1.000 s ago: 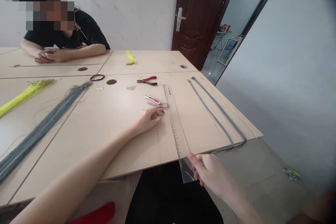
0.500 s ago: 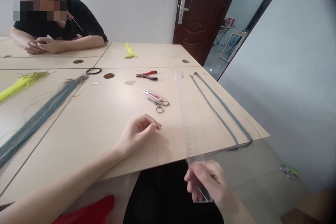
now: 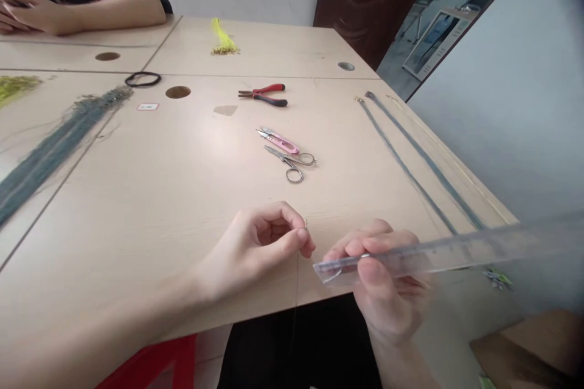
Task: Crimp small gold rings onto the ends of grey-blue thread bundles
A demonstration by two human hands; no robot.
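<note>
Close to the front edge of the desk (image 3: 182, 194), the left hand (image 3: 260, 246) pinches a thin thread (image 3: 297, 279) between thumb and fingers, the strand hanging past the edge. Just beside it, the right hand (image 3: 385, 292), fingers curled, clasps a clear ruler (image 3: 447, 255) near one end. Beyond lie metal scissors (image 3: 287, 158), pink thread snips (image 3: 283, 142) and red-and-black pliers (image 3: 260, 93).

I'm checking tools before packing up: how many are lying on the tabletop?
3 visible: red-and-black pliers farthest out, pink snips nearer, and silver scissors closest, beside the snips. The right hand holds the ruler. Others could be hidden under the blue-grey bundle.
</note>
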